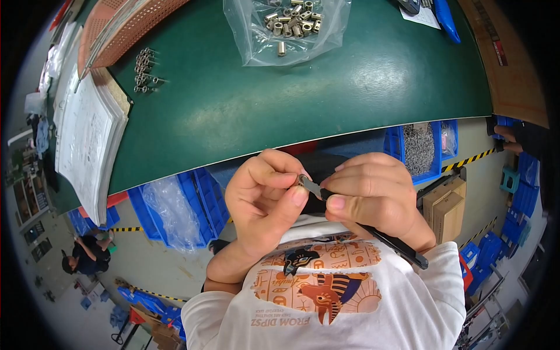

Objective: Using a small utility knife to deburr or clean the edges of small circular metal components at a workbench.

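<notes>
My left hand [263, 201] pinches a small metal part [301, 179] between thumb and fingertips, in front of my chest below the table's near edge. Fingers hide most of that part. Closed around a black-handled utility knife [394, 244] is my right hand [373, 189]; the knife's flat metal blade [313, 187] reaches left and touches or nearly touches the part. Beyond the hands, a clear plastic bag [251, 46] on the green table [303, 99] carries several short metal sleeves [294, 26]. One sleeve [282, 49] lies apart from that pile.
At the table's left lie small ring-ended metal pieces [144, 70], a pink perforated basket [119, 41] and a thick paper stack [87, 143]. A blue-handled tool [447, 22] is at the far right. Blue bins [434, 169] stand below the table edge. Another person [90, 254] is far left.
</notes>
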`<state>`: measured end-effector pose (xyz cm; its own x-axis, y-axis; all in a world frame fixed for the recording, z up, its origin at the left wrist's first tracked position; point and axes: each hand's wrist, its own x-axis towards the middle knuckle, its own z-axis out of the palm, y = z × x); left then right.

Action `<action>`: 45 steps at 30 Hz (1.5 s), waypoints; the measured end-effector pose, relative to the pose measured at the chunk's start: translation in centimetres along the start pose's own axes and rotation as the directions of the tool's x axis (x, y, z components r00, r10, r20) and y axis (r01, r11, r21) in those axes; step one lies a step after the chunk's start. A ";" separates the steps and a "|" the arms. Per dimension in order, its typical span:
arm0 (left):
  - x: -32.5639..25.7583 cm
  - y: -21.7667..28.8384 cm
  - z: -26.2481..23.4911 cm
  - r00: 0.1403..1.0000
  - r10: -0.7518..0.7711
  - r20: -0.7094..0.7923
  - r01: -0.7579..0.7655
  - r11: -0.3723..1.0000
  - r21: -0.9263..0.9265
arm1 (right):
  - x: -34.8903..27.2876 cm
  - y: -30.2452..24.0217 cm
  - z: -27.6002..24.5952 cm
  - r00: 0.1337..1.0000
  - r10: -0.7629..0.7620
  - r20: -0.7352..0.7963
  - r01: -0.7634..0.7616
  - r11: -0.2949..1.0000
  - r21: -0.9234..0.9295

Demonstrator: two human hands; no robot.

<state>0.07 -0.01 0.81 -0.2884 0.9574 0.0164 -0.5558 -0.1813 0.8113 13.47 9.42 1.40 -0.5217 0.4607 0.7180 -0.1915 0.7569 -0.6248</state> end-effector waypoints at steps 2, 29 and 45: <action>0.0 0.0 0.0 1.000 0.000 -0.006 0.000 1.000 0.006 | 0.0 0.0 0.0 1.000 -0.016 -0.001 0.016 1.000 -0.020; -0.1 -0.1 -0.2 0.999 0.043 -0.003 -0.043 0.999 0.018 | 0.2 -0.3 0.1 0.998 0.051 0.023 -0.052 0.998 0.023; -0.1 0.0 0.3 0.999 0.050 -0.011 -0.049 0.998 0.040 | -0.2 -0.2 0.4 1.000 -0.006 -0.003 0.006 0.993 -0.117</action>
<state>0.31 -0.06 1.01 -0.3242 0.9447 0.0503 -0.5093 -0.2191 0.8322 13.33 9.03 1.24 -0.5178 0.4577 0.7228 -0.0959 0.8085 -0.5807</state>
